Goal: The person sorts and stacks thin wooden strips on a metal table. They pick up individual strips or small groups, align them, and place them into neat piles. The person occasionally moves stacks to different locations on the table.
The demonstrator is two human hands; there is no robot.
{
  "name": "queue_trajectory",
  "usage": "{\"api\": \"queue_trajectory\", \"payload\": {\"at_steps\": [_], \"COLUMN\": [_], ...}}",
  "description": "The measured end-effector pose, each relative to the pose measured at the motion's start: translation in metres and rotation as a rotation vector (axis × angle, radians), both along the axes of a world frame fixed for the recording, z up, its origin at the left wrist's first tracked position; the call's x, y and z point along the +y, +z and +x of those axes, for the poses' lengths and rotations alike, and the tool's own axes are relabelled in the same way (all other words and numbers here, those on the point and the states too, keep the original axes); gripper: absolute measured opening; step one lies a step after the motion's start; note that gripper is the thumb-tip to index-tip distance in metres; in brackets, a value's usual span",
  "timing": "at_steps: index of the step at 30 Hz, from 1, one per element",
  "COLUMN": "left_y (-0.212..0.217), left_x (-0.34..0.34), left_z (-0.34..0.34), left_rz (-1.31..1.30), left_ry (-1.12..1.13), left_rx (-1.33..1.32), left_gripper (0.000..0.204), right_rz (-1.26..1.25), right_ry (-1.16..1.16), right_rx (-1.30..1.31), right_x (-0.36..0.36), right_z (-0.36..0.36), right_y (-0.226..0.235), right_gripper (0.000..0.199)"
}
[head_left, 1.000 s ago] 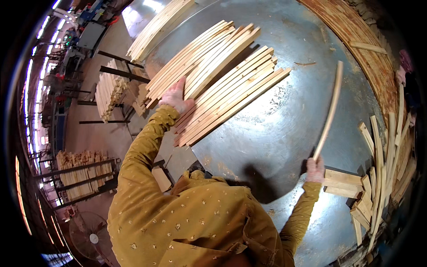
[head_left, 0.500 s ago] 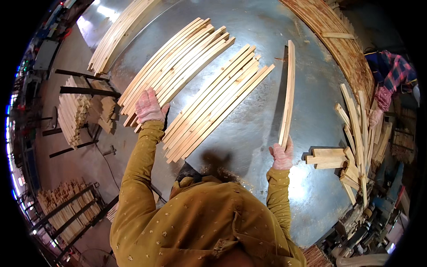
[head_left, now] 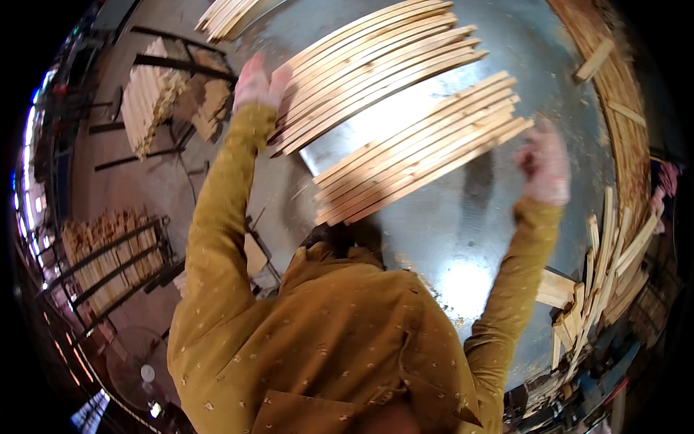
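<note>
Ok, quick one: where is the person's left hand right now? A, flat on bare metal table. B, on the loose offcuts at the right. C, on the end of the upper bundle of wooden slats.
C: the left hand rests on the near end of the upper bundle of wooden slats lying on the metal table.

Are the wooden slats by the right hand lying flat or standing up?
Flat: the slats lie side by side on the metal table, beside the right hand.
</note>
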State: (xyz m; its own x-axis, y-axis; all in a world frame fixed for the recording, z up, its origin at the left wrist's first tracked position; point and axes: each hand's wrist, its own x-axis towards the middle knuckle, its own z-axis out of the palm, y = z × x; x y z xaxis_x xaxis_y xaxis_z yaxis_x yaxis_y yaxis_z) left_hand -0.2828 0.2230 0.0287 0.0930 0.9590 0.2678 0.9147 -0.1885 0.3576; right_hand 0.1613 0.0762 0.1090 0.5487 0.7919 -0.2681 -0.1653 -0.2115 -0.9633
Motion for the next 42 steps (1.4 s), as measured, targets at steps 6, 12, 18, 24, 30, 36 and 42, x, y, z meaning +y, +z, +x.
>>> {"api": "queue_trajectory", "payload": {"at_steps": [6, 12, 18, 24, 30, 36, 42], "left_y": [-0.022, -0.014, 0.014, -0.061, -0.049, -0.061, -0.041], "left_x": [0.072, 0.062, 0.057, 0.082, 0.058, -0.006, -0.054], "left_z": [0.007, 0.023, -0.022, -0.055, -0.045, -0.068, -0.105], "left_rz": [-0.532, -0.562, -0.850, -0.238, -0.877, -0.961, -0.870], "left_ry": [-0.115, -0.110, -0.150, -0.295, -0.268, -0.064, -0.200], "left_rx": [-0.100, 0.235, 0.233, 0.168, -0.862, -1.277, -1.462], "left_gripper": [0.073, 0.075, 0.068, 0.080, 0.094, 0.090, 0.113], "right_rz": [-0.635, -0.765, -0.606, -0.379, 0.107, 0.106, 0.061], "right_ry": [0.593, 0.326, 0.285, 0.252, -0.282, 0.137, 0.238], "right_rx": [-0.044, -0.280, -0.430, -0.582, 0.417, 0.635, 0.428], "right_x": [0.068, 0.092, 0.064, 0.101, 0.088, 0.052, 0.020], "right_z": [-0.207, -0.277, -0.293, -0.317, -0.324, -0.305, -0.348], "right_y": [-0.062, -0.082, -0.112, -0.104, -0.119, -0.104, -0.078], "right_gripper": [0.089, 0.099, 0.087, 0.071, 0.074, 0.067, 0.081]}}
